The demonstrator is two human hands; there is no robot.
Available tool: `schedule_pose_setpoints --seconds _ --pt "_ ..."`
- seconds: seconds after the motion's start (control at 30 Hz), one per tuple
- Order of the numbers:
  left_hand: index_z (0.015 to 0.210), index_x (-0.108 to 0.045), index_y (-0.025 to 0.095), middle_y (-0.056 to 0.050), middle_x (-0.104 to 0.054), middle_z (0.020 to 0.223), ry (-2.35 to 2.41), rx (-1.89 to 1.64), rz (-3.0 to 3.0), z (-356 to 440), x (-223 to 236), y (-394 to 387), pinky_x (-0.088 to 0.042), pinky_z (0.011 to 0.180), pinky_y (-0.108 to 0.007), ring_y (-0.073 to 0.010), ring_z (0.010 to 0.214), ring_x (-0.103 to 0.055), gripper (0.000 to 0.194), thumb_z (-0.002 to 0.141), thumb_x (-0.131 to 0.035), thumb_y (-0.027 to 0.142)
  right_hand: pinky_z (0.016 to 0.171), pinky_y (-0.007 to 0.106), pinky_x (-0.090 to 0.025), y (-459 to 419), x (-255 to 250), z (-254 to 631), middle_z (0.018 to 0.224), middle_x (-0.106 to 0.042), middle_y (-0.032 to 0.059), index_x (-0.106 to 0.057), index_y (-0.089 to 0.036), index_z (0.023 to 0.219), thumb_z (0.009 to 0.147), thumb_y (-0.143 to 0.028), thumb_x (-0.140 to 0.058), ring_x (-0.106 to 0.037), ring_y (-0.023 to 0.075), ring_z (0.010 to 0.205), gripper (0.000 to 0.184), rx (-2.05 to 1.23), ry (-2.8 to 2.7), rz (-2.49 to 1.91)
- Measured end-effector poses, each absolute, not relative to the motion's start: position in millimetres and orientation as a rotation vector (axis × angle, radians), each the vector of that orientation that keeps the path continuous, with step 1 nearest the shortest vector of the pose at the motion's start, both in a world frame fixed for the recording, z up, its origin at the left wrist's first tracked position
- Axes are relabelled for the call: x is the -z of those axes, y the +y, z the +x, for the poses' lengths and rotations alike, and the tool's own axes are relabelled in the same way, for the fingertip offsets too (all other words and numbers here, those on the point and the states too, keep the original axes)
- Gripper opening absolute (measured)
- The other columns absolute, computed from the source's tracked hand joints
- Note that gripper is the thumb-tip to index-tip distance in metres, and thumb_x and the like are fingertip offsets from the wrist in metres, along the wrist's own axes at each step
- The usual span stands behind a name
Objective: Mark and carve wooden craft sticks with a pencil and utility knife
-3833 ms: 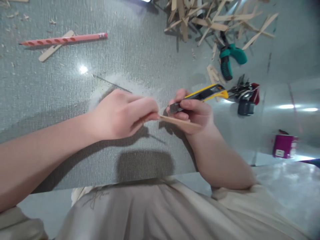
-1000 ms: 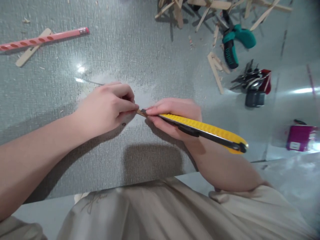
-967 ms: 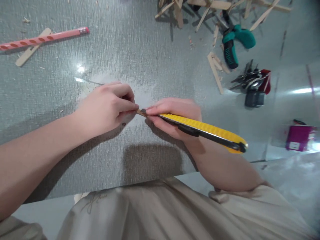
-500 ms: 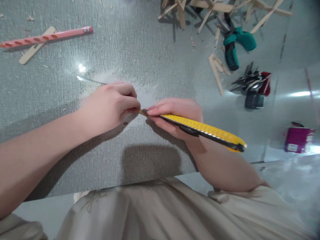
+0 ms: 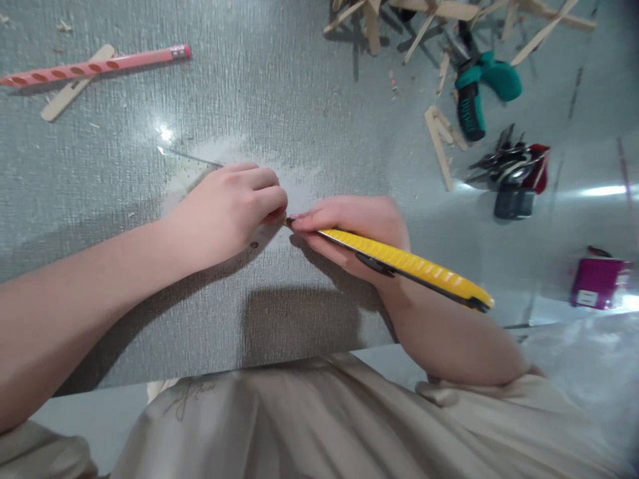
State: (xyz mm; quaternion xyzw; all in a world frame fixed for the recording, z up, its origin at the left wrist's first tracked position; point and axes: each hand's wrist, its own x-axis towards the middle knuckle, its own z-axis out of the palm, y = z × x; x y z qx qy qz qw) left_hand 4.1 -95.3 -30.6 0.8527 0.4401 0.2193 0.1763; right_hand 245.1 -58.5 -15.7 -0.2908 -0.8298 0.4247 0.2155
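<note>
One thin wooden piece (image 5: 286, 221), mostly hidden, is pinched above the bench (image 5: 309, 126) in the closed fingers (image 5: 272, 198) of the left hand (image 5: 229, 209). The right hand (image 5: 359, 223) has its fingers closed round a yellow utility knife (image 5: 414, 261), front end at the wood, handle slanting near right. Far left, a pink pencil (image 5: 134, 61) crosses a flat stick (image 5: 62, 104); far right lie teal pliers (image 5: 502, 76).

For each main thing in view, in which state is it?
Right hand, closed around the yellow cutter
Yellow cutter, gripped, blade mostly hidden
Left hand, closed on the wooden piece
Wooden piece, pinched, mostly hidden
Pink pencil, lying across a wooden stick
Wooden stick, lying under the pencil
Teal pliers, lying with handles spread
Purple box, open or shut unclear
</note>
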Motion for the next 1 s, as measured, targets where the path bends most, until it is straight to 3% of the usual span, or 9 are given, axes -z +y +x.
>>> schedule_pose_setpoints --seconds 0.33,0.43,0.57,0.73,1.0 --pt "0.090 -0.068 0.018 -0.008 -0.071 0.095 1.214 -0.648 2.569 2.9 34.8 -94.8 -0.055 0.075 -0.037 -0.0220 0.086 -0.069 0.026 0.103 -0.045 0.020 0.077 0.034 -0.061 -58.6 20.1 243.6 0.091 -0.082 -0.0017 -0.081 -0.035 0.093 0.089 -0.022 -0.081 -0.076 0.0182 0.082 0.013 -1.299 -2.103 -0.934" --pt "0.091 -0.068 0.018 -0.008 -0.069 0.093 1.212 -0.648 2.675 3.1 32.6 -95.1 -0.055 0.073 -0.038 -0.0221 0.084 -0.067 0.032 0.106 -0.040 0.020 0.060 0.027 -0.056 -60.9 21.5 240.3 0.072 -0.076 -0.0035 -0.080 -0.030 0.086 0.086 -0.026 -0.083 -0.068 0.0132 0.062 0.005 -1.441 -1.763 -1.091" --pt "0.084 -0.066 0.020 -0.004 -0.064 0.082 1.216 -0.690 2.657 3.6 24.4 -96.1 -0.053 0.070 -0.039 -0.0202 0.078 -0.066 0.037 0.107 -0.037 0.023 0.042 0.020 -0.044 -61.8 18.7 234.1 0.049 -0.062 -0.0074 -0.073 -0.024 0.076 0.076 -0.034 -0.089 -0.052 0.0082 0.040 0.019 -1.797 -1.323 -1.064" --pt "0.074 -0.061 0.022 -0.001 -0.053 0.066 1.140 -0.673 2.517 6.9 16.1 -96.7 -0.052 0.072 -0.039 -0.0187 0.071 -0.065 0.038 0.104 -0.040 0.030 0.040 0.017 -0.042 -61.8 10.9 233.2 0.051 -0.060 -0.0071 -0.069 -0.022 0.076 0.070 -0.031 -0.090 -0.049 0.0063 0.041 0.023 -2.103 -1.045 -1.120" --pt "0.071 -0.062 0.024 -0.002 -0.054 0.060 1.202 -0.642 2.389 12.3 13.8 -101.6 -0.049 0.064 -0.035 -0.0187 0.065 -0.063 0.038 0.102 -0.044 0.038 0.037 0.016 -0.033 -59.0 12.8 239.9 0.053 -0.044 -0.0093 -0.062 -0.022 0.081 0.077 -0.032 -0.089 -0.040 0.0062 0.044 0.029 -2.264 -1.101 -1.092"
